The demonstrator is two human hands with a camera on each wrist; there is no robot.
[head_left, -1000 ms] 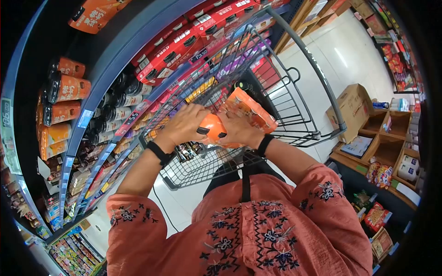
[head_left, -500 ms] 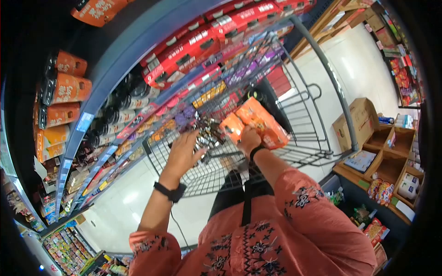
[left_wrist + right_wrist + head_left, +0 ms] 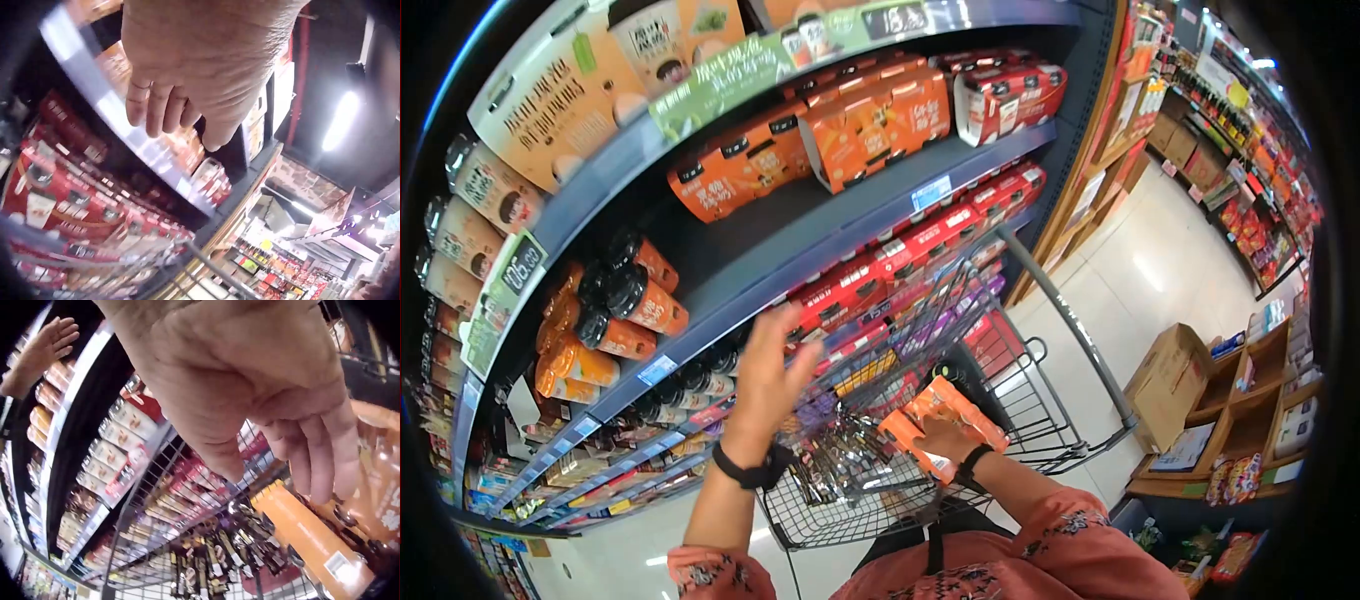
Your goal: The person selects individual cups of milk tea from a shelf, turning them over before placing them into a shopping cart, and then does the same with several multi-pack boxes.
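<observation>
My left hand [image 3: 768,385] is raised in front of the shelving, fingers extended and nothing in them. In the left wrist view its fingers [image 3: 159,109] overlap the shelf edge. Down in the cart, my right hand [image 3: 945,437] lies over orange cardboard multipacks [image 3: 905,432], its fingers loosely straight. The right wrist view shows those fingers [image 3: 319,456] hanging just above an orange pack [image 3: 306,528] with a barcode on its end. Beside the packs are many small dark and gold wrapped pieces [image 3: 215,556].
The wire shopping cart [image 3: 1090,360] stands against the shelving. Orange multipacks [image 3: 875,115] and a red multipack [image 3: 1010,100] sit on the upper shelf, with orange jars [image 3: 645,300] to the left. To the right are an open cardboard box [image 3: 1170,385] and wooden bins [image 3: 1250,430].
My left hand has let go of the orange pack and risen toward the shelf. The right hand stays on the packs in the cart. The view has tilted up, showing more shelving.
</observation>
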